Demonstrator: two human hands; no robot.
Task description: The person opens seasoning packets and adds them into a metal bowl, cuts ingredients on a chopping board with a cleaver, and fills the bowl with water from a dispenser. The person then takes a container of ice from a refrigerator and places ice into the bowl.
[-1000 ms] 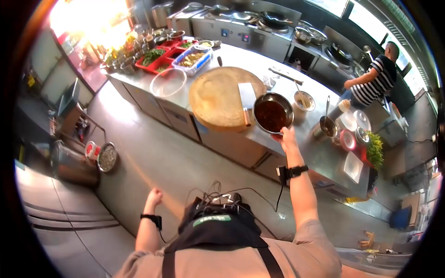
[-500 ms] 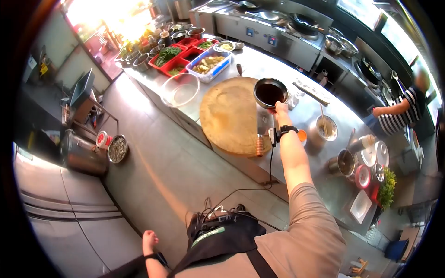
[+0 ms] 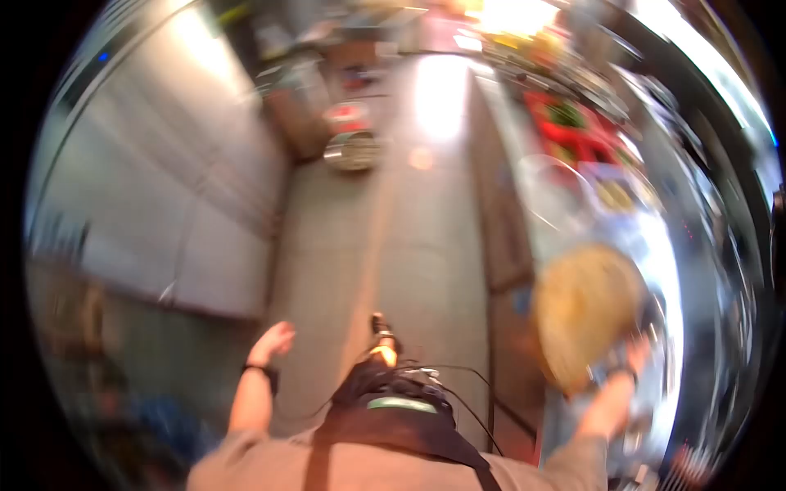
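Observation:
My left hand (image 3: 274, 340) hangs over the floor beside my body, its fingers loosely curled with nothing seen in them. On the right, my right hand (image 3: 637, 353) reaches over the metal counter at the edge of a round wooden chopping board (image 3: 588, 315). Motion smears its fingers. A dark, blurred shape just beyond them is probably the bowl of dark liquid, but whether I grip it cannot be made out. A clear plastic bowl (image 3: 550, 186) stands past the board.
Red trays (image 3: 565, 123) with greens and a pale blue-edged tub (image 3: 610, 192) line the counter farther on. A metal basin (image 3: 352, 153) sits across the aisle, near a red-and-white tub (image 3: 348, 117). Steel cabinets (image 3: 164, 188) run along the left. Grey floor (image 3: 426, 221) lies between.
My view has swung left toward the aisle, so the counter and board now appear at the right. My right hand, earlier gripping the dark bowl, is blurred. The left remains low at my side.

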